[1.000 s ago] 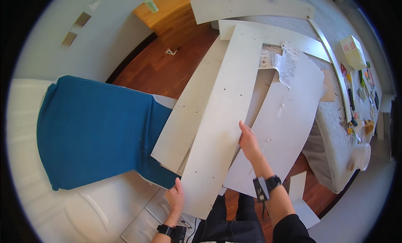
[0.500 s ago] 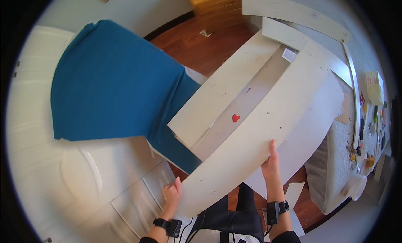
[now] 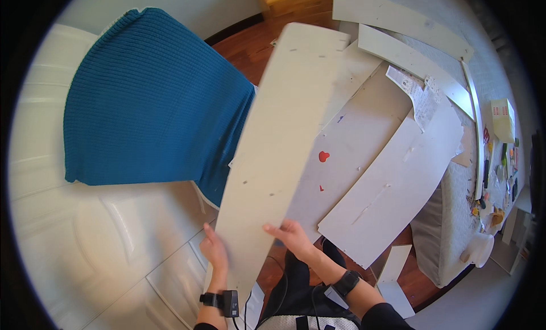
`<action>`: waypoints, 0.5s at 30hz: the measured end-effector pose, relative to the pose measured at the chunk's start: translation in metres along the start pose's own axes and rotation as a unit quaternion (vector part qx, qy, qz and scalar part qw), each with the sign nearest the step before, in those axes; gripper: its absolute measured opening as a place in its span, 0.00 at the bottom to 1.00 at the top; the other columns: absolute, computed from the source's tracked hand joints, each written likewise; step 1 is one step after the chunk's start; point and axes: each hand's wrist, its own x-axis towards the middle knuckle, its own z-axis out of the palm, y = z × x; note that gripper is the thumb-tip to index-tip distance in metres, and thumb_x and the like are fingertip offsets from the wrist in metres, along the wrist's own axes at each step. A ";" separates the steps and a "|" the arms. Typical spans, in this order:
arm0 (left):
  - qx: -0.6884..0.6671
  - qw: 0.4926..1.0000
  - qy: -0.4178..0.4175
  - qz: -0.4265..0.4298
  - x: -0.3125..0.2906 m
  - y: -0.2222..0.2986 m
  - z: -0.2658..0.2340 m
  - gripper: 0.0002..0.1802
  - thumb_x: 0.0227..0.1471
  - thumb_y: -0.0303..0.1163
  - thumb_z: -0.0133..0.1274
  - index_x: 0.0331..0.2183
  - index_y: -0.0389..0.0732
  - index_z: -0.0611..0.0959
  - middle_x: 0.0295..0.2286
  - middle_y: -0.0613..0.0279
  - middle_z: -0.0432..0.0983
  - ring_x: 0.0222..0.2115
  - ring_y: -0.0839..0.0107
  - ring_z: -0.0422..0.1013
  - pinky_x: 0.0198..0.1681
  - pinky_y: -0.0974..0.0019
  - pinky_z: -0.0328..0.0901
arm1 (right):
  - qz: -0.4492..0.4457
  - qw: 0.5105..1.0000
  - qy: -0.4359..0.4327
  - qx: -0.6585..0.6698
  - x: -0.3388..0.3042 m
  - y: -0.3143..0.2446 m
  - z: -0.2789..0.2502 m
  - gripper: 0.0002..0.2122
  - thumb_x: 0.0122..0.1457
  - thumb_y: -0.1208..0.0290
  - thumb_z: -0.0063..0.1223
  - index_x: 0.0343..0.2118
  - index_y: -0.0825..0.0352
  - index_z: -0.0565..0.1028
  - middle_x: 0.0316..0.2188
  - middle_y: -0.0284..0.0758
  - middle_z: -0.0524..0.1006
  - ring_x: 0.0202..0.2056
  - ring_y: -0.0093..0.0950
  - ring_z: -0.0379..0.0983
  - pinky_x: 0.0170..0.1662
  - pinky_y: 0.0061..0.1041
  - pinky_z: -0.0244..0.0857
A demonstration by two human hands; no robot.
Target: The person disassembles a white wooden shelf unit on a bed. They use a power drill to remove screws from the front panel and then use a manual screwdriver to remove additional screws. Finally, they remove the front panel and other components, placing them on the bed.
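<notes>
A long white board [image 3: 278, 125] with several small holes is held up in front of me, its far end pointing away and slightly right. My left hand [image 3: 213, 250] grips its left edge near the close end, thumb up. My right hand [image 3: 291, 239] holds the opposite edge, thumb on the upper face. Behind the board lies a wide pale panel [image 3: 347, 145] with red and purple marks. Another white board [image 3: 392, 185] rests on that panel's right side. At its far end is a printed paper sheet [image 3: 418, 94].
A chair-like shape under a teal ribbed cover [image 3: 153, 102] stands at left, by white panelled doors [image 3: 114, 239]. More boards [image 3: 398, 14] lie at the far right on a mattress [image 3: 455, 205]. Small tools and a white box [image 3: 503, 121] sit at the right edge.
Both hands have swung the board leftward and turned it more upright in view. The wide panel, the other board and the paper sheet are now more uncovered.
</notes>
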 end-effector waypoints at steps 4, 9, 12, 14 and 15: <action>-0.068 0.992 0.102 -0.029 0.001 -0.049 -0.011 0.35 0.62 0.46 0.40 0.10 0.31 0.63 0.07 0.60 0.53 0.12 0.72 0.49 0.17 0.59 0.47 | -0.080 0.993 0.082 0.013 0.031 -0.020 -0.039 0.26 0.60 0.59 0.53 0.55 0.72 0.65 0.52 0.35 0.70 0.54 0.24 0.64 0.57 0.27 0.56; -0.084 0.992 0.061 -0.072 0.006 -0.095 -0.027 0.32 0.61 0.42 0.42 0.10 0.33 0.63 0.08 0.66 0.53 0.13 0.75 0.49 0.17 0.61 0.47 | -0.041 0.966 0.252 0.037 0.120 -0.033 -0.094 0.30 0.59 0.55 0.53 0.56 0.74 0.62 0.52 0.41 0.68 0.57 0.30 0.62 0.61 0.29 0.54; -0.096 0.990 0.027 -0.097 0.008 -0.104 -0.029 0.31 0.61 0.41 0.43 0.11 0.33 0.63 0.09 0.67 0.52 0.14 0.76 0.49 0.17 0.62 0.47 | -0.010 0.953 0.302 0.007 0.166 -0.018 -0.116 0.22 0.58 0.62 0.53 0.48 0.77 0.68 0.39 0.39 0.74 0.40 0.28 0.70 0.44 0.26 0.64; -0.102 0.989 0.007 -0.103 0.009 -0.104 -0.028 0.31 0.60 0.41 0.44 0.11 0.34 0.63 0.09 0.68 0.52 0.14 0.77 0.49 0.18 0.62 0.47 | -0.127 0.951 0.282 -0.005 0.192 0.001 -0.124 0.16 0.57 0.66 0.54 0.40 0.77 0.73 0.30 0.37 0.76 0.29 0.28 0.74 0.33 0.25 0.68; -0.098 0.990 -0.003 -0.100 0.010 -0.103 -0.027 0.31 0.60 0.41 0.44 0.11 0.34 0.63 0.09 0.68 0.53 0.14 0.77 0.49 0.18 0.62 0.47 | -0.247 0.939 0.238 -0.013 0.205 0.011 -0.124 0.15 0.56 0.67 0.55 0.37 0.77 0.74 0.27 0.37 0.77 0.26 0.28 0.74 0.30 0.25 0.68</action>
